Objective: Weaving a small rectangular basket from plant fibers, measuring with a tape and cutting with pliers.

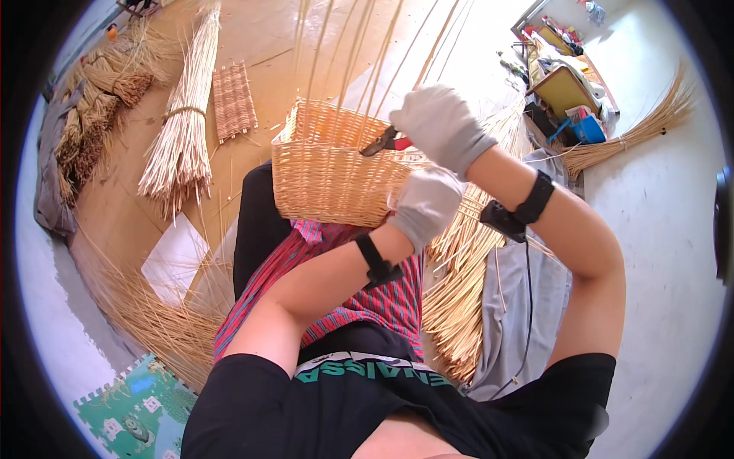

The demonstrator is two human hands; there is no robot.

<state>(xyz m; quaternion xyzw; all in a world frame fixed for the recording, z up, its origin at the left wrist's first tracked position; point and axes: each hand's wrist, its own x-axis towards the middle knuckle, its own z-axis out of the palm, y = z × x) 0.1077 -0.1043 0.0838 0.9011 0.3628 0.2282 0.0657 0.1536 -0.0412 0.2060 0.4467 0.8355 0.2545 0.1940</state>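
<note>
A rectangular wicker basket (325, 183) of pale woven strands rests on my lap over a red striped cloth (355, 264). Long uncut stakes (329, 57) rise from its far rim. My right hand (441, 126), in a whitish glove, is closed around pruning shears (388, 143) with red handles. The dark blades point left, at the basket's upper right rim. Just below it, my gloved left hand (430, 199) is closed on the basket's right end; its fingertips are partly hidden.
Bundles of wicker rods lie left (183, 122), beneath my right arm (455, 314) and by the right wall (627, 149). A flat woven panel (234, 102) lies beyond the left bundle. Back right stands a cluttered yellowish box (567, 96) beside a blue container (587, 126).
</note>
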